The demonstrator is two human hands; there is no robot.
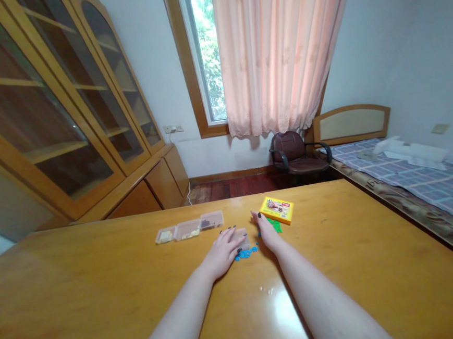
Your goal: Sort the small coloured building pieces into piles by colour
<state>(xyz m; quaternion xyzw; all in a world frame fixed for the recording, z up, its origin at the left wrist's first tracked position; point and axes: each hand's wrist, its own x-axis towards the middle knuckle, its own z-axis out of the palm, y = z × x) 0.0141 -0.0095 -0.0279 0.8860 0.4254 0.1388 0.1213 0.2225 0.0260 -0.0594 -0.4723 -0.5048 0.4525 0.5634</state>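
Observation:
My left hand (220, 252) lies palm down with its fingers spread at the left side of a small clear plastic tray (241, 240). Its thumb is close to a little heap of blue pieces (245, 253) in front of the tray. To the right of the tray, my right hand (268, 231) is turned on its edge, with the fingers stretched out and partly hidden behind the thumb. Beside it on the table are small green pieces (275, 225), partly covered by the hand. Just beyond them sits a flat yellow box (286, 216) with a printed top.
Three clear plastic trays stand in a row to the left: one with pale pieces (166, 235), one with whitish pieces (187, 230), one with dark pieces (211, 220). They rest on a wooden table (103, 294). Beyond are an armchair (294, 154), a bed (403, 176) and a glass-door cabinet (120, 162).

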